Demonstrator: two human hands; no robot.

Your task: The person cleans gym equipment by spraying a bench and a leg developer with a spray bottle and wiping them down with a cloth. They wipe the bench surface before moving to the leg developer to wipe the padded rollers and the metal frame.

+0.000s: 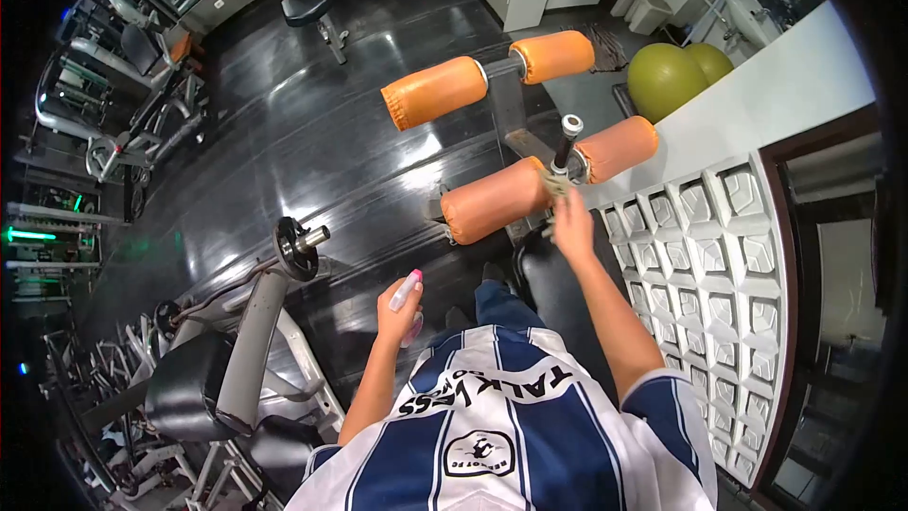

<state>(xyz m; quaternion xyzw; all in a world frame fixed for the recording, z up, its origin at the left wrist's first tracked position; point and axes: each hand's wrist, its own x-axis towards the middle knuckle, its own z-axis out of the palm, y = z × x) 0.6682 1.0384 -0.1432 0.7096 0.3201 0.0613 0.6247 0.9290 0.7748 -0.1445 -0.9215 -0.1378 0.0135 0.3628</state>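
Note:
My left hand (388, 310) is wrapped round a small clear spray bottle (405, 291) with a pink top, held in front of my body. Stretched forward, my right hand (573, 227) grips a pale greenish cloth (556, 186), slightly blurred. The cloth is at the inner end of a long orange roller pad (494, 201), beside an upright dark handle (565, 147) with a silver tip. A shorter orange pad (617, 149) lies to the right of that handle. Farther off are two more orange pads, the left one (435, 92) and the right one (555, 57).
A black bench pad (558, 274) is under my right forearm. At left stands a machine with a weight plate (295, 248). A white textured wall panel (705, 274) rises on the right, with green exercise balls (667, 80) beyond. A black seat (306, 5) stands farther back.

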